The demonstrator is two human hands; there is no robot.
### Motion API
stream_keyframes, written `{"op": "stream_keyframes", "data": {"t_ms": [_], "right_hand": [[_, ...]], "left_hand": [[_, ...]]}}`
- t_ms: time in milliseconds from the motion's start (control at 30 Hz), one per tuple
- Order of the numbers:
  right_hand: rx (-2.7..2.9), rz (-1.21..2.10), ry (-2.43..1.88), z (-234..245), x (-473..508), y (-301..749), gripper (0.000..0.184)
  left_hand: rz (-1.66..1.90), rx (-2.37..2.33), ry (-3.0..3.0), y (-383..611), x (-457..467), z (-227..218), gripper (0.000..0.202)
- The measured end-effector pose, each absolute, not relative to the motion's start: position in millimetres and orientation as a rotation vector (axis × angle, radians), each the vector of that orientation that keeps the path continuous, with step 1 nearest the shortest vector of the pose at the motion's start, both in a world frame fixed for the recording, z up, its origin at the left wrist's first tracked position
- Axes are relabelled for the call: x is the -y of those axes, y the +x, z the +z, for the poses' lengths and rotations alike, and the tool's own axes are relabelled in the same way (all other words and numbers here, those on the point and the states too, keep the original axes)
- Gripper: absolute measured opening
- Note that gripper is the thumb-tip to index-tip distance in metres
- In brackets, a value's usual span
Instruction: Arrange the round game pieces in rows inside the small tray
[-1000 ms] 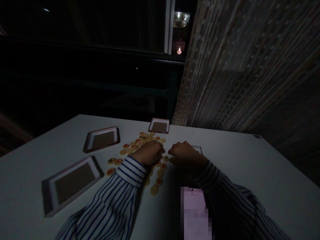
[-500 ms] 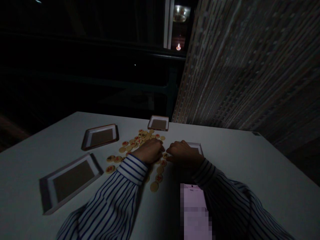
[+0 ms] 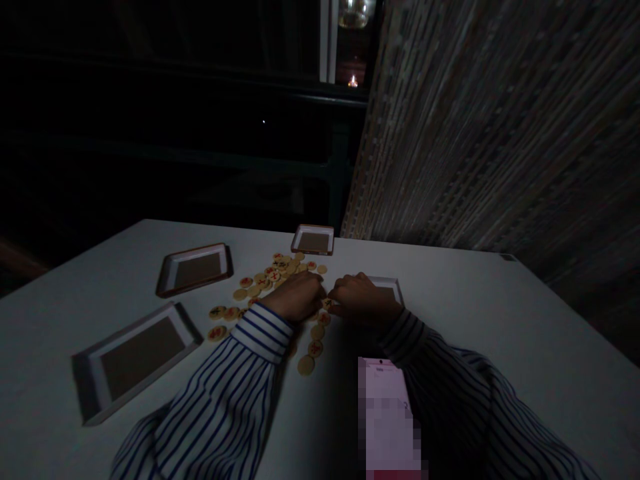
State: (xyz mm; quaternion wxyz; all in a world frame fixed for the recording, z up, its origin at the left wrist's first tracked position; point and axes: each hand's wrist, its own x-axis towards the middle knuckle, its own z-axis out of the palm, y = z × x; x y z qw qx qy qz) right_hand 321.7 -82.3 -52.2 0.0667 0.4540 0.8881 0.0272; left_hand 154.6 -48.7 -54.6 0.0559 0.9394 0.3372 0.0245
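Note:
Round wooden Chinese chess pieces (image 3: 273, 274), marked in red or black characters, lie in a loose heap on the white table. My left hand (image 3: 301, 295) is over the near right side of the heap, its fingers curled down; their tips and anything in them are hidden. Facing it, my right hand (image 3: 364, 299) has thumb and forefinger closed at the edge of one black-marked piece (image 3: 327, 303). Below the hands, a short row of pieces (image 3: 315, 348) runs toward me. Partly covered by my right hand is a shallow box tray (image 3: 399, 288).
Three more shallow trays stand around the heap: one at the back (image 3: 313, 242), one at left (image 3: 195, 270), one nearer at left (image 3: 143, 357). A lit phone (image 3: 387, 413) lies by my right forearm. A string curtain (image 3: 450, 133) hangs behind the table.
My right hand's fingers have come closer around the black-marked piece, and the two hands are slightly nearer each other. The whole view has shifted a little. The heap looks the same.

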Motion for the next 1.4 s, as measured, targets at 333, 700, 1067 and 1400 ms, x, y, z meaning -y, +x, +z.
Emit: {"op": "stream_keyframes", "data": {"t_ms": [333, 700, 1067, 1400], "right_hand": [[-2.721, 0.116, 1.380, -49.8, 82.7, 321.9, 0.033], [-2.795, 0.203, 1.518, -36.3, 84.9, 325.6, 0.029], [-2.840, 0.307, 1.612, -22.3, 85.5, 329.4, 0.031], [-2.906, 0.326, 1.650, -8.1, 90.7, 334.0, 0.029]], "left_hand": [[0.111, -1.089, 2.738, 153.9, 52.2, -48.6, 0.023], [0.321, -1.010, 2.689, 155.4, 52.1, -37.8, 0.026], [0.547, -1.106, 2.323, 155.6, 52.5, -31.4, 0.029], [0.783, -1.008, 2.036, 157.5, 48.8, -28.7, 0.031]]}}
